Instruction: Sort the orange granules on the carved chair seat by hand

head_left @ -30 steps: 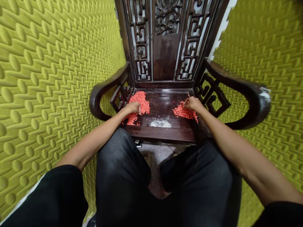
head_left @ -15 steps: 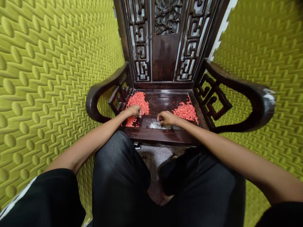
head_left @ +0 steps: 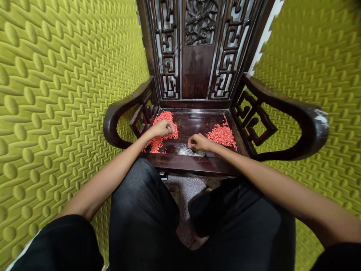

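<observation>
Dark wooden chair (head_left: pixel 194 122); seat carries everything. Left red pile (head_left: pixel 158 143) of small pieces; smaller right red pile (head_left: pixel 221 134) opposite. Left hand (head_left: pixel 163 128) over left red pile, right hand (head_left: pixel 198 142) at clear bits (head_left: pixel 184 150), front middle; fingers curled, cannot tell whether pinching anything. Step: probably fingertip piece-handling; next move calls for delicate, precise pinch.

a dark brown wooden chair seat (head_left: pixel 192 122) carries the things; its surface is smooth and shiny. on its left side lies a wide heap of small red pieces (head_left: pixel 158 143), and on its right side lies another red heap (head_left: pixel 222 135). near the front, between these two, small whitish pieces (head_left: pixel 184 151) are spread in a thin patch.
</observation>
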The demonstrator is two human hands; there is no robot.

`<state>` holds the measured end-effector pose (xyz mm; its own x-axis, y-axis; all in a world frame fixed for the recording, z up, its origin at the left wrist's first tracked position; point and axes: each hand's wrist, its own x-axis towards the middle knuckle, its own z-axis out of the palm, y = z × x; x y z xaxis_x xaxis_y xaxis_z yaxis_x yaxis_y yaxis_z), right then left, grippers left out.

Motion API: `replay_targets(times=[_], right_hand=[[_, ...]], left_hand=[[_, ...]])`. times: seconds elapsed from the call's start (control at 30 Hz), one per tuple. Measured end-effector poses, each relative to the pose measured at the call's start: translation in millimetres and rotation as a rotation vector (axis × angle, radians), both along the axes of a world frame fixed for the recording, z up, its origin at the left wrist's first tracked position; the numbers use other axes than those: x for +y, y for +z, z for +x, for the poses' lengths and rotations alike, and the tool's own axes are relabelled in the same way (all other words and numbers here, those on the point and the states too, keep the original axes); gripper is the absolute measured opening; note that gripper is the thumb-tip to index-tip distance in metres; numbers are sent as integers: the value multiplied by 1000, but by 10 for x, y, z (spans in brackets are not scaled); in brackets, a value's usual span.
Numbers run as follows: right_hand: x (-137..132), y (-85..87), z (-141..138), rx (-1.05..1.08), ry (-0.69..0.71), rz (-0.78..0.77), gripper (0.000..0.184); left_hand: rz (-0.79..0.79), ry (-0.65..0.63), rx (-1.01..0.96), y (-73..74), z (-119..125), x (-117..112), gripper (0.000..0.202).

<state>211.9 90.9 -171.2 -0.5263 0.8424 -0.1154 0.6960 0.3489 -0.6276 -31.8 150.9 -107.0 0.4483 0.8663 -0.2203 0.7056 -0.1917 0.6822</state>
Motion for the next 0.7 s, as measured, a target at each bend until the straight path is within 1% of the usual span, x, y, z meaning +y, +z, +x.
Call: replay_targets(times=[0.13, 0.17, 0.23, 0.3, 0.37, 0.43, 0.5, 0.6, 0.7], right_hand=[[11, 88, 23, 59, -35, -18, 24], [6, 109, 25, 76, -44, -26, 23], [-7, 151, 18, 114, -65, -45, 21], [-21, 201, 0, 159, -93, -53, 17], [-34, 269, -25, 214, -121, -47, 12], [-51, 367, -44, 277, -143, -38, 10], [-87, 499, -46, 333, -156, -36, 11], [-207, 763, -10, 446, -157, -34, 18], [-412, 1074, 43, 675, -139, -29, 25]], left_hand=[[-34, 20, -217, 332, 92, -214, 13], [-40, 32, -300, 421, 116, -281, 13], [-81, 77, -547, 583, 166, -423, 13], [-129, 106, -710, 699, 215, -571, 14], [-193, 111, -796, 760, 258, -713, 14], [-287, 117, -871, 780, 291, -848, 16], [-395, 145, -964, 788, 317, -981, 16], [-511, 240, -1150, 813, 347, -1207, 10], [-553, 347, -1289, 828, 360, -1450, 5]])
